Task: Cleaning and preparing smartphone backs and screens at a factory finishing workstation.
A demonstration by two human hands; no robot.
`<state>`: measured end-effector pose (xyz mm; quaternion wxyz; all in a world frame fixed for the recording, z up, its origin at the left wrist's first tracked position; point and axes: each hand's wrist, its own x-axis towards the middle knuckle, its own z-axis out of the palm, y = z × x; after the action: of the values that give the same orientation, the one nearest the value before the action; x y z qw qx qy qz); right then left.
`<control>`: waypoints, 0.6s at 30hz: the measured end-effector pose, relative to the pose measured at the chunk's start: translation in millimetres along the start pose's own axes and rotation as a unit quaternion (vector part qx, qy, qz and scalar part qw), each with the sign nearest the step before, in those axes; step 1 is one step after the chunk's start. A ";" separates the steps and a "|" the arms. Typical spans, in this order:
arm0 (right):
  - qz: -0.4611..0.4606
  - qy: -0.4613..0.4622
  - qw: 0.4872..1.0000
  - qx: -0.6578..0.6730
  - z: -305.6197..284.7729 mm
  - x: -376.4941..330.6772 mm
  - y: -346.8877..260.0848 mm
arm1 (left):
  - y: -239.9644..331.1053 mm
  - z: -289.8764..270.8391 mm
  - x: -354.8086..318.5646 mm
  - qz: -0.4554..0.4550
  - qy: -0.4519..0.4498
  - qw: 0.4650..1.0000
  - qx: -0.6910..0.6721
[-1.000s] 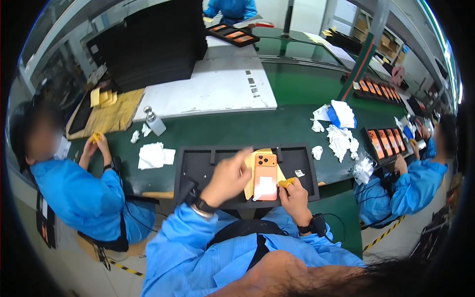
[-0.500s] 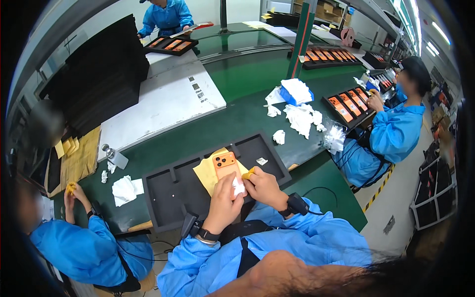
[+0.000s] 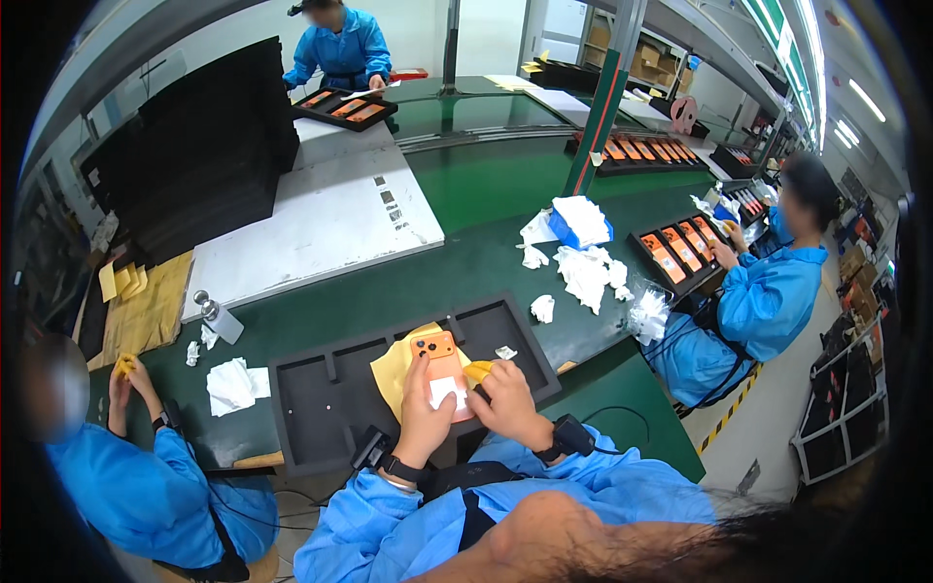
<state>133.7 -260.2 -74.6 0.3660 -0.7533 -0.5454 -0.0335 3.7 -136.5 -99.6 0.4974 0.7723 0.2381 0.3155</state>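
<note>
left hand (image 3: pixel 425 420) is wrapped round the lower half of the orange phone (image 3: pixel 445 377), holding it over the black tray (image 3: pixel 321 389). its long axis runs away from me, camera end up and far. right hand (image 3: pixel 507 400) is just beside it, pinching a yellow cloth (image 3: pixel 478 369) at the phone's right edge.

The left hand (image 3: pixel 425 416) grips an orange phone (image 3: pixel 443 374) over a black tray (image 3: pixel 321 398). The right hand (image 3: pixel 505 400) presses a yellow cloth (image 3: pixel 477 369) against the phone's right edge. Crumpled wipes (image 3: pixel 588 272) lie far right.
</note>
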 end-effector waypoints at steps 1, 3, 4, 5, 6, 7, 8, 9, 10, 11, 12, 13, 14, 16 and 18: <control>-0.040 -0.001 0.999 -0.011 3.2 1.7 -4.9 | -8.1 2.1 -1.5 -0.010 0.015 0.998 -0.056; -0.050 -0.048 0.997 -0.029 5.7 -0.8 -12.9 | -10.4 4.2 -3.0 -0.021 0.021 0.993 -0.115; -0.048 -0.051 0.997 -0.028 9.2 -2.5 -16.3 | -9.8 5.9 -4.0 -0.040 0.030 0.978 -0.201; -0.056 -0.041 0.997 -0.041 13.1 -1.6 -18.1 | -6.5 6.9 -1.0 -0.058 0.039 0.956 -0.286; -0.064 -0.033 0.996 -0.053 16.2 -2.1 -19.4 | -2.4 5.2 1.0 -0.063 0.041 0.955 -0.286; -0.050 -0.056 0.996 -0.046 20.3 -3.0 -17.3 | 3.7 1.9 2.2 -0.103 0.049 0.933 -0.342; -0.046 -0.064 0.996 -0.041 20.8 -2.3 -17.8 | 13.8 -2.4 2.8 -0.147 0.056 0.905 -0.395; -0.018 -0.055 0.998 -0.009 20.4 2.3 -16.2 | 25.8 -5.5 6.8 -0.136 0.071 0.917 -0.369; 0.012 -0.049 0.998 0.023 20.3 5.5 -17.4 | 5.9 -2.0 6.4 -0.088 0.076 0.926 -0.358; 0.041 -0.049 0.998 0.026 19.2 8.1 -18.2 | -1.7 0.2 8.2 -0.086 0.076 0.922 -0.370; 0.042 -0.052 0.998 0.008 21.9 8.5 -14.5 | -4.0 0.4 8.3 -0.086 0.078 0.918 -0.380; 0.060 -0.068 0.996 -0.004 22.0 8.9 -15.2 | -1.6 -0.5 7.4 -0.099 0.084 0.914 -0.385; 0.072 -0.084 0.994 -0.015 22.6 11.6 -15.8 | 1.5 -1.8 8.8 -0.109 0.094 0.909 -0.391; 0.068 -0.072 0.995 -0.007 22.8 13.6 -17.4 | 3.5 -3.9 9.6 -0.122 0.095 0.902 -0.402; 0.072 -0.076 0.995 0.000 20.5 14.1 -14.0 | 5.5 -5.0 11.9 -0.123 0.080 0.903 -0.404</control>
<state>120.4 -235.0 -76.0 0.3250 -0.7909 -0.5161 0.0501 8.6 -127.5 -90.0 0.7807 0.4420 0.2223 0.3818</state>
